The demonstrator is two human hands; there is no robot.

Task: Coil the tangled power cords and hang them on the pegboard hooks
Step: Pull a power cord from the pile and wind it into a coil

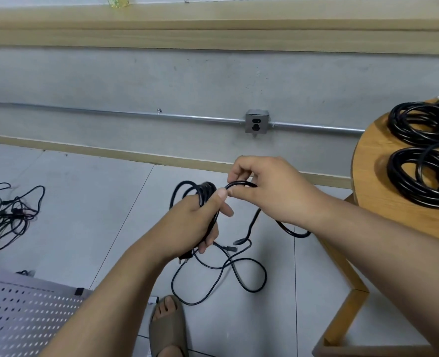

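Observation:
My left hand [200, 220] grips a small coil of black power cord [187, 189], with the plug end sticking out below the fist. My right hand [267, 186] pinches the same cord just right of the coil, bending a fresh loop over my left thumb. The loose rest of the cord [239, 274] trails down in loops on the tiled floor. Two coiled black cords [419, 148] lie on the round wooden table [367, 163] at the right. A white pegboard [20, 318] lies flat at the lower left.
A tangled pile of thin black cords [4, 217] lies on the floor at the far left. A metal wall socket [256, 122] sits on a conduit along the grey wall. My sandalled foot [168, 328] stands below the cord loops.

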